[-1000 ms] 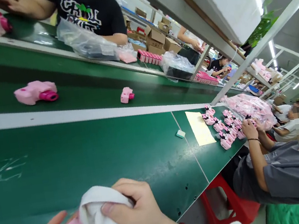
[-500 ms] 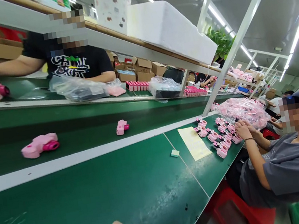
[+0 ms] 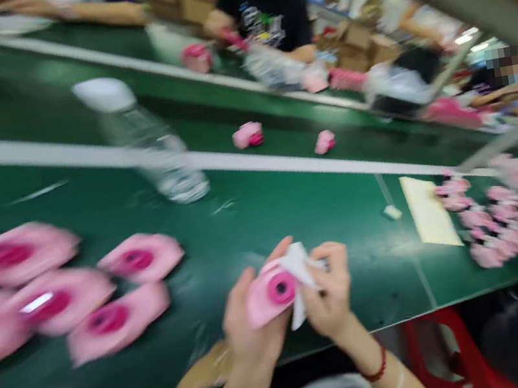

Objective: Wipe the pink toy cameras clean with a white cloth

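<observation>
My left hand (image 3: 249, 320) is closed around a pink toy camera (image 3: 266, 296) with a darker pink lens ring, held above the near edge of the green bench. A white cloth or tissue (image 3: 299, 273) is pinched in my right hand (image 3: 331, 291) and touches the camera's right end. To the left on the bench lie several similar pink toy cameras (image 3: 139, 259), blurred by motion. A clear plastic bottle with a white cap (image 3: 170, 162) stands beyond them, looking tilted in this view.
Two pink pieces (image 3: 248, 135) lie on the sunken green belt (image 3: 285, 144) behind the bench. A yellow sheet (image 3: 432, 212), a small pale block (image 3: 392, 211) and many pink toys (image 3: 500, 228) are on the right. A red stool (image 3: 456, 353) stands below. Co-workers sit opposite.
My view has swung left and down, bringing both hands, the bottle and the left-hand row of toy cameras into sight. The pink item and white cloth remain in my hands.
</observation>
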{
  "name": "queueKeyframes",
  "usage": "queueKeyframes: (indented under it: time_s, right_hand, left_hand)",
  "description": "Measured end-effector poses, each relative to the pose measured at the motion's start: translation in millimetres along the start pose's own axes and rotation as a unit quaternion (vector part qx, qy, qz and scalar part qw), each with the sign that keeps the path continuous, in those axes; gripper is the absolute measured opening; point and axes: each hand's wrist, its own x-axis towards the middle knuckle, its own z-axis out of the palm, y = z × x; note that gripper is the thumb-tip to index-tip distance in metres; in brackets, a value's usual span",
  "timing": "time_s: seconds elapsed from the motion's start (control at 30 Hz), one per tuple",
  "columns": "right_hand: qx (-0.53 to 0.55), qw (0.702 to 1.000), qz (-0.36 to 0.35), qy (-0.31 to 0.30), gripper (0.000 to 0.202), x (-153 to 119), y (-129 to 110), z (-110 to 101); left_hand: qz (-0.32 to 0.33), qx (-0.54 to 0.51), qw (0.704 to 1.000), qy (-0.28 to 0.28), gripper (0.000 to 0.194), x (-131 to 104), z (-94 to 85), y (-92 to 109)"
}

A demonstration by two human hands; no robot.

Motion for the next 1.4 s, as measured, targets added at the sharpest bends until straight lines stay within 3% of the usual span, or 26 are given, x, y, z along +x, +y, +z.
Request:
queueKeyframes:
  time_s: [0.03,0.07,0.17,0.23,0.3,0.37,0.43,0.53,0.6,0.7,0.77,0.87,0.97,1.03,1.1,1.17,1.27,1.33,1.4]
  right_hand:
    - [-0.012,1.0,-0.024,0.008,0.019,-4.1,0.6,-5.2]
    - [-0.021,0.999,-0.032,-0.001,0.017,-7.7,3.5,-8.9]
    - [0.015,1.0,0.005,-0.026,0.008,-16.3,15.0,-12.6]
    - [0.053,0.99,0.13,-0.001,0.009,-16.9,19.5,-13.3]
    - [0.14,0.952,0.27,0.03,0.02,-10.4,21.9,-13.7]
    - [0.246,0.911,0.331,0.029,0.028,1.0,23.2,-13.6]
    - [0.271,0.917,0.293,0.006,0.033,11.5,21.9,-13.1]
    - [0.155,0.97,0.183,0.031,0.026,16.5,11.1,-10.5]
    - [0.074,0.992,0.103,0.002,0.016,13.7,-0.6,-5.1]
    - [-0.031,0.994,-0.057,-0.09,0.011,5.3,-15.6,8.1]
    - [-0.069,0.984,-0.123,-0.106,0.015,-3.6,-19.2,16.2]
    - [-0.036,0.984,-0.144,-0.097,0.015,-23.6,-14.3,22.0]
    - [0.008,0.988,-0.153,0.001,0.016,-44.3,-5.8,20.8]
    - [0.03,0.991,-0.058,0.115,0.011,-52.5,-1.6,16.8]
    - [0.063,0.981,0.094,0.159,0.015,-53.6,2.6,10.3]
    - [0.106,0.967,0.21,0.101,0.028,-47.9,8.3,1.5]
    - [0.185,0.939,0.287,-0.035,0.036,-31.0,14.7,-11.4]
    - [0.264,0.901,0.338,-0.063,0.038,-18.4,11.5,-16.5]
    - [0.332,0.863,0.378,-0.052,0.039,-8.5,1.7,-17.4]
  left_hand:
    - [0.012,-0.01,0.999,0.037,0.059,4.7,-8.2,0.6]
    - [-0.001,-0.035,0.999,0.039,0.063,9.8,-16.6,1.6]
    - [-0.018,-0.095,0.995,-0.021,0.073,20.5,-37.8,6.4]
    - [-0.018,-0.106,0.991,-0.074,0.08,20.4,-45.8,8.9]
    - [0.008,-0.095,0.99,-0.104,0.084,16.1,-49.6,9.1]
    - [0.047,-0.069,0.991,-0.106,0.085,11.2,-51.2,6.8]
    - [0.078,-0.044,0.992,-0.089,0.083,8.6,-51.8,2.3]
    - [0.125,-0.011,0.991,-0.048,0.076,9.4,-50.6,-6.5]
    - [0.162,0.005,0.987,-0.018,0.074,10.8,-48.4,-11.2]
    - [0.196,0.0,0.98,0.007,0.074,11.2,-44.2,-11.9]
    - [0.21,-0.008,0.977,0.024,0.066,10.6,-41.8,-7.9]
    - [0.176,-0.032,0.983,0.041,0.057,10.0,-40.2,0.5]
    - [0.089,-0.068,0.993,-0.029,0.056,9.7,-42.5,5.6]
    - [0.057,-0.073,0.991,-0.096,0.055,9.3,-45.9,5.9]
    - [0.056,-0.067,0.987,-0.136,0.055,8.6,-49.5,4.7]
    - [0.067,-0.059,0.985,-0.145,0.055,7.9,-51.9,3.1]
    - [0.061,-0.061,0.989,-0.122,0.054,6.8,-51.4,2.4]
    - [0.041,-0.085,0.99,-0.101,0.056,4.9,-48.2,3.9]
    - [0.014,-0.128,0.988,-0.082,0.06,2.1,-43.3,6.8]
